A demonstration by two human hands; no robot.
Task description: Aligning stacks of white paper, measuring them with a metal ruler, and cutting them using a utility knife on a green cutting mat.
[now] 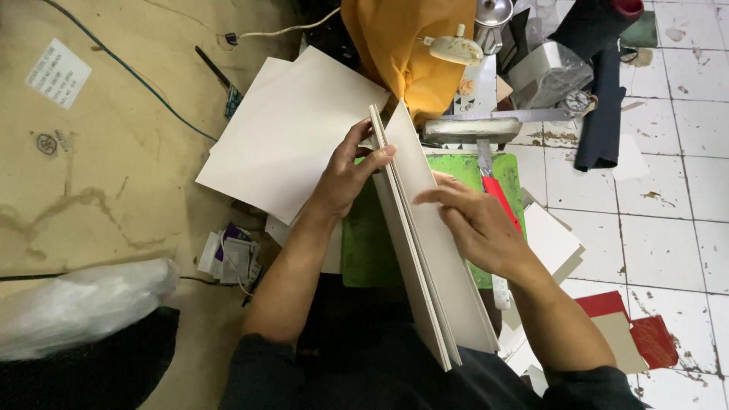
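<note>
A stack of cream-white boards (425, 228) stands on edge in front of me, tilted slightly right. My left hand (343, 178) grips its upper left side, thumb hooked over the top edge. My right hand (474, 224) rests flat on the outer board's face, fingers pointing left. Under the stack lies a green cutting mat (364, 243). A red-handled cutter (497, 193) lies on the mat just beyond my right hand.
Loose white sheets (285, 133) lie to the upper left on brown cardboard flooring (99, 167). Orange cloth (406, 45), a metal ruler (501, 115) and dark fabric (604, 99) sit at the back. Red and beige card scraps (630, 326) lie on white tiles.
</note>
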